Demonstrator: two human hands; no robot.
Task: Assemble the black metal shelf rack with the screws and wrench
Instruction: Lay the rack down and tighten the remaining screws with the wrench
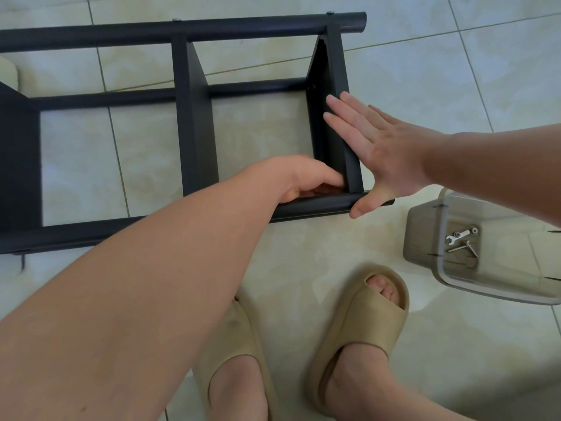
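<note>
Two hands are busy at one corner of the black shelf rack (194, 117), which lies on its side on the tiled floor (303, 253), just in front of the person's feet. The work is at the end panel (334, 71), where it meets the near pole (312, 206). The right hand (385, 150) is flat against the outside of that panel. Its fingers are straight and grip nothing, and the thumb is down by the tip of the pole. The left hand (306, 177) reaches inside the corner with its fingers curled. They are partly hidden and blurry, so I cannot tell if they pinch a small part or just feel for the hole.

I think this step is lining the panel up with the pole so a screw can go in. To do it well, the flat hand should push gently and evenly, so the panel stands straight and does not tip. The hole in the panel and the hole in the pole have to meet before anything is turned. It is best to start a screw with fingers first, then tighten it.

On the far pole (212, 27), small bolt heads (176, 20) show, so that side looks joined already. The wrench (457, 235) and a few screws (461, 249) lie in a clear plastic box (425, 226) to the right, near the tan slippers (364, 314). Neither hand has the wrench.
</note>
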